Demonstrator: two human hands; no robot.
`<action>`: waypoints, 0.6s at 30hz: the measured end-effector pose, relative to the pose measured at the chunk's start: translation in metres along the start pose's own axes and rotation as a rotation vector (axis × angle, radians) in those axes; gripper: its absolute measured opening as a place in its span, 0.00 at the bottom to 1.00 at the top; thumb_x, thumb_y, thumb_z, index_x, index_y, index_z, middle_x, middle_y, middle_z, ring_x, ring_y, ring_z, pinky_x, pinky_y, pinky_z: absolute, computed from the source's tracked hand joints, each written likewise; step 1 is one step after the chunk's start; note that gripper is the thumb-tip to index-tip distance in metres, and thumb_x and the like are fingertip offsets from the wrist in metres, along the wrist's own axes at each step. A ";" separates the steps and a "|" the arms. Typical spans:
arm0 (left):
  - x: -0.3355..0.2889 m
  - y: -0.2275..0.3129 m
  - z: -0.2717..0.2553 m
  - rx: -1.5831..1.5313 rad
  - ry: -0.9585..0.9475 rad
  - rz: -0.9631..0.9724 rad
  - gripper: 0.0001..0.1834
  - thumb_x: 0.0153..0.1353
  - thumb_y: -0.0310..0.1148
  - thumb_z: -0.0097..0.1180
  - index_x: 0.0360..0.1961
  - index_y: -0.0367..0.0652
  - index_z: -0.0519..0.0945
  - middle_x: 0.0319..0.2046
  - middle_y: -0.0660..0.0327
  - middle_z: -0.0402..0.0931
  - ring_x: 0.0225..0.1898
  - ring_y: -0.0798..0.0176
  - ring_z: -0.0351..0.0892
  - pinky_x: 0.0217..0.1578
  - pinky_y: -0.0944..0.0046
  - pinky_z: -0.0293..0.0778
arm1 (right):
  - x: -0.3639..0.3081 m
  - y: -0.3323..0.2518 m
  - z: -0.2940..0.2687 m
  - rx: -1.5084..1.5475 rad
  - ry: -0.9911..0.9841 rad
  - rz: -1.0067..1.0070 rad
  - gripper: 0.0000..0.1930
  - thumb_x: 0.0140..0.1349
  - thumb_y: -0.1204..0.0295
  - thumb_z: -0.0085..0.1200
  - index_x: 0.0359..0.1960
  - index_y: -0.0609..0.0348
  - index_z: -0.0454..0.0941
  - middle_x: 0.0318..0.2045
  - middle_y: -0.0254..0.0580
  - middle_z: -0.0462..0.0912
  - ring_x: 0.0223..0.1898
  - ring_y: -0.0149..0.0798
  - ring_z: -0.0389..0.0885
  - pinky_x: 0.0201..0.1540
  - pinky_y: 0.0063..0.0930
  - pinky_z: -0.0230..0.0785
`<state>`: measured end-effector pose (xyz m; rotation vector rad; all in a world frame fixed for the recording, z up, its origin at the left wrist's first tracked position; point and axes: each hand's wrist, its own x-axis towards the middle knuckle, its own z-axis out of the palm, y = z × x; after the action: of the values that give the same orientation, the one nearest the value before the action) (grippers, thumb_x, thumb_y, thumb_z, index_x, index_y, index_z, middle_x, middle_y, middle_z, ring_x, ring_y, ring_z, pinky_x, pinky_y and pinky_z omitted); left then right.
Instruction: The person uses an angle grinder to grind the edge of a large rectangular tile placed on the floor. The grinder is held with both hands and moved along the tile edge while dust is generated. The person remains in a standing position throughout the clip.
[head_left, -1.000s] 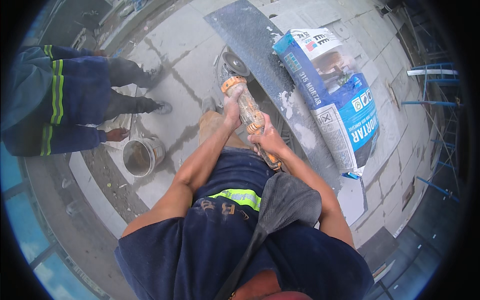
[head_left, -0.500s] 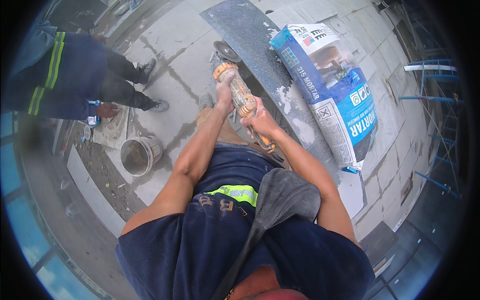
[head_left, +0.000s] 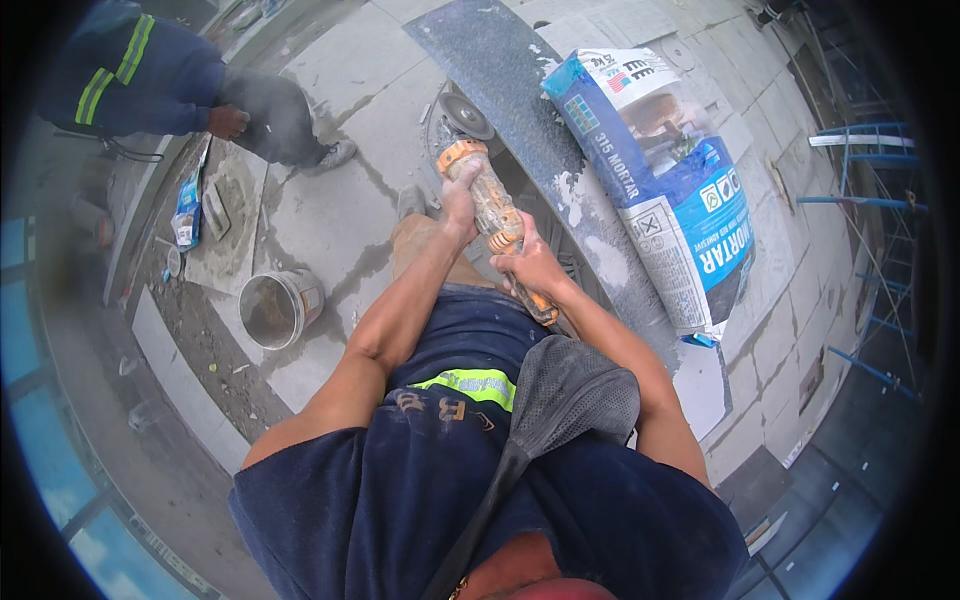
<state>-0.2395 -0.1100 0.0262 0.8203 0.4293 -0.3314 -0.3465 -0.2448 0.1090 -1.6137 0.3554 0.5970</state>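
Note:
Both my hands are wrapped round a dusty orange angle grinder (head_left: 492,205). My left hand (head_left: 461,203) closes on its body just behind the orange collar, while my right hand (head_left: 533,262) grips the rear handle. At the grinder's far end, the round disc (head_left: 467,116) sits beside the left edge of a long grey speckled stone slab (head_left: 490,50). Whether the disc touches the slab, I cannot tell. On the slab's right part lies a big blue and white mortar bag (head_left: 660,190), tilted along its length.
To the left stands a white bucket (head_left: 312,298) with a dirty inside. Beyond it, a co-worker (head_left: 180,85) in a dark top with yellow-green stripes stands by a mortar-smeared board (head_left: 235,235), with a trowel (head_left: 215,210) and a blue packet (head_left: 188,210). Blue scaffold bars (head_left: 865,203) rise at the right.
My hands and the grinder have shifted slightly right and nearer to me. The co-worker has moved away toward the upper left, uncovering the trowel and blue packet.

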 end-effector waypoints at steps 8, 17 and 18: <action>-0.019 -0.009 0.008 0.039 0.045 0.051 0.22 0.67 0.39 0.60 0.56 0.40 0.72 0.39 0.55 0.79 0.35 0.54 0.85 0.35 0.50 0.87 | -0.015 0.004 -0.002 0.037 0.001 -0.024 0.47 0.58 0.80 0.62 0.77 0.54 0.47 0.39 0.48 0.83 0.20 0.33 0.80 0.21 0.29 0.74; -0.023 -0.019 0.004 0.024 0.031 0.048 0.23 0.68 0.40 0.60 0.57 0.39 0.70 0.37 0.53 0.78 0.33 0.53 0.85 0.32 0.49 0.88 | -0.028 0.001 -0.006 0.014 -0.030 0.060 0.47 0.59 0.80 0.63 0.77 0.54 0.46 0.46 0.51 0.81 0.20 0.32 0.79 0.21 0.28 0.75; -0.022 -0.021 0.003 0.016 0.027 0.040 0.23 0.67 0.40 0.60 0.56 0.39 0.70 0.37 0.53 0.78 0.33 0.52 0.85 0.32 0.48 0.88 | -0.028 0.003 -0.007 0.011 -0.030 0.058 0.48 0.59 0.80 0.63 0.77 0.54 0.46 0.46 0.51 0.81 0.20 0.32 0.79 0.21 0.28 0.75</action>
<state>-0.2671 -0.1230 0.0252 0.8483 0.4359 -0.2870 -0.3697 -0.2547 0.1231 -1.5869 0.3840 0.6615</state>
